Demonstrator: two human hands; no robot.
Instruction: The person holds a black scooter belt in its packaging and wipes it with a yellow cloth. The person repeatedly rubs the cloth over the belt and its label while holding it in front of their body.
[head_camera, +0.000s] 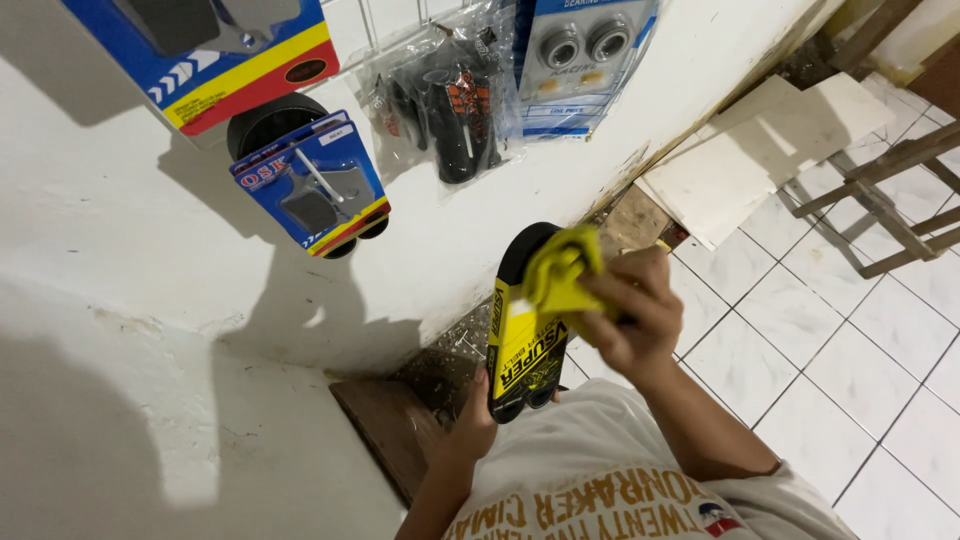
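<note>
A black tyre-shaped part in a yellow and black wrapper (520, 345) stands upright in front of my chest. My left hand (472, 418) grips it from below, near its lower end. My right hand (630, 312) is closed on a crumpled yellow cloth (560, 270) and presses it against the upper right side of the part. The black top of the part shows above the cloth.
Packaged spare parts hang on the white wall: a blue and yellow card (310, 185), a clear bag of black grips (450, 100), a blue bearing pack (575, 60). White boards (760, 150) and a wooden frame (880, 200) rest on the tiled floor at right.
</note>
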